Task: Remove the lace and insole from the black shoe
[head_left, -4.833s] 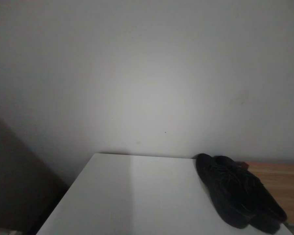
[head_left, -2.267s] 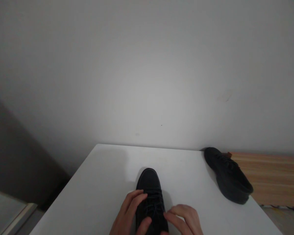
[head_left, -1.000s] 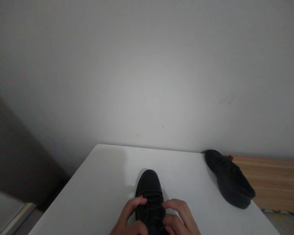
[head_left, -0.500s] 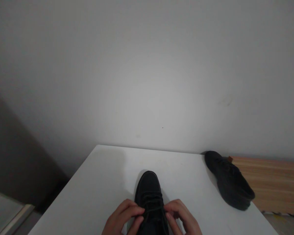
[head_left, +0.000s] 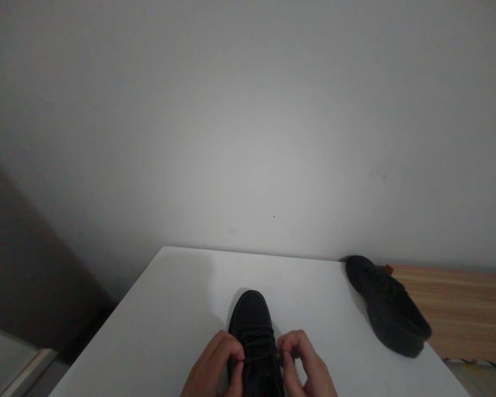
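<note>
- At bottom ctr., L hand (head_left: 215,364) & R hand (head_left: 308,365): thumb + fingertips of each pinching thin black cord lace (head_left: 259,357), opp. sides.
- Betw. them: black lace-up shoe (head_left: 250,313) on smooth white tabletop (head_left: 173,314), toe twd. grey-white wall (head_left: 264,138).
- Progress (est.): lace threaded, no bow visible; second black low-cut shoe (head_left: 388,314), far R, untouched.

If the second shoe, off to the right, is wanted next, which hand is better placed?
The right hand, I'd judge: it is on that side, nearer the second shoe; the left hand is across the front shoe from it. Both seem to pinch the laces, so neither looks free.
</note>
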A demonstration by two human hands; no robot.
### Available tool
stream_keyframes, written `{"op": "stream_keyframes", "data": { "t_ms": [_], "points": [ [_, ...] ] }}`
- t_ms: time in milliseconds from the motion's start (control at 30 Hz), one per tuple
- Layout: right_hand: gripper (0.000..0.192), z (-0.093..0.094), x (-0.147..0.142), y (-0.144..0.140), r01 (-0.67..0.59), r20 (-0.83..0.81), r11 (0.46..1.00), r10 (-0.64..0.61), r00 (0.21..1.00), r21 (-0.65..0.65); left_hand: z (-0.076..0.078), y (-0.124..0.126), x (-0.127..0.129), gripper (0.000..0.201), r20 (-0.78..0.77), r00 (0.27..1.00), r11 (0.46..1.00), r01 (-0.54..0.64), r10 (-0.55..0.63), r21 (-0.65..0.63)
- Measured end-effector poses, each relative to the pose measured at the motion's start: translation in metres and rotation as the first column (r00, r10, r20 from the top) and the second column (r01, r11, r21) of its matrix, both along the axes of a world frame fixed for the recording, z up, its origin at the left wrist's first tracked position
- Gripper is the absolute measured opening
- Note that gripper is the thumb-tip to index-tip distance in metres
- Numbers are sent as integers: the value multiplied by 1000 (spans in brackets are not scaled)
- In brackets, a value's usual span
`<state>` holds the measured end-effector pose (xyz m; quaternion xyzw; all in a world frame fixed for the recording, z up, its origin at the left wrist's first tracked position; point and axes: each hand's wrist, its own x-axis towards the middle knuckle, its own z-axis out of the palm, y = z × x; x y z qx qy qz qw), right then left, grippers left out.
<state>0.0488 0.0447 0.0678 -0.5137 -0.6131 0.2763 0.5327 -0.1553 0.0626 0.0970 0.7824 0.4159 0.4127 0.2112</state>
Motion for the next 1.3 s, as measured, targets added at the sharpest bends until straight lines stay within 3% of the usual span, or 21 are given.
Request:
{"op": "stream_keyframes", "data": {
  "t_ms": [233,433,533,667,833,967,1067,1300],
  "points": [
    [31,0,9,8,-74,-58,993,69,996,-90,0,5,1,20,-28,999,1000,-20,21,18],
    [37,20,3,6,-115,-424,978,31,905,-175,-3,3,3,18,-30,999,996,-11,9,-83],
    [37,32,1,4,-173,-520,961,38,854,-214,-3,2,2,19,-9,1000,993,-14,13,-116],
    [36,39,3,4,-185,-562,951,14,827,-247,2,3,-4,18,22,999,989,47,-45,-138],
    [41,35,4,7,-206,-583,938,6,813,-278,8,5,-9,17,133,983,941,160,-125,-298],
    [44,30,3,10,-272,-630,922,40,776,-277,9,4,-3,26,303,949,891,210,-86,-404],
    [46,30,3,9,-258,-631,911,-3,776,-321,13,3,2,35,408,912,871,226,-33,-437],
    [52,31,5,8,-162,-601,929,-77,796,-333,15,6,12,36,468,882,856,201,53,-476]
  ]
}}
